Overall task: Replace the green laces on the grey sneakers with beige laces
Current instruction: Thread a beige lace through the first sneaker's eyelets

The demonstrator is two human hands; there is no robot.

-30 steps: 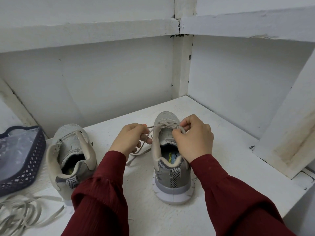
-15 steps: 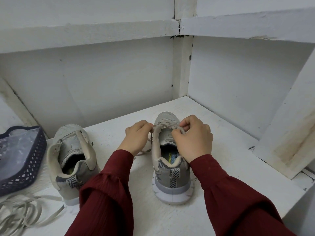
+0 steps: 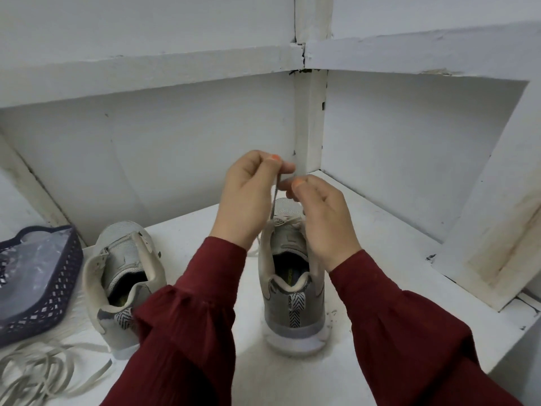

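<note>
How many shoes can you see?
2. One sneaker stands in the middle of the white shelf, under both hands, partly laced. The other sneaker stands to its left, beside the dark basket, with no lace showing. None seem hidden.

Two bare hands, left hand (image 3: 244, 197) and right hand (image 3: 325, 218). Orange polish on visible thumbnails. Long dark-red sleeves on both arms, left sleeve (image 3: 187, 323), right sleeve (image 3: 409, 332). Fabric crinkled, loose, puffed at forearm, gathered seam midway, narrower cuffs ending at wrists. No rings or watch visible.
</note>
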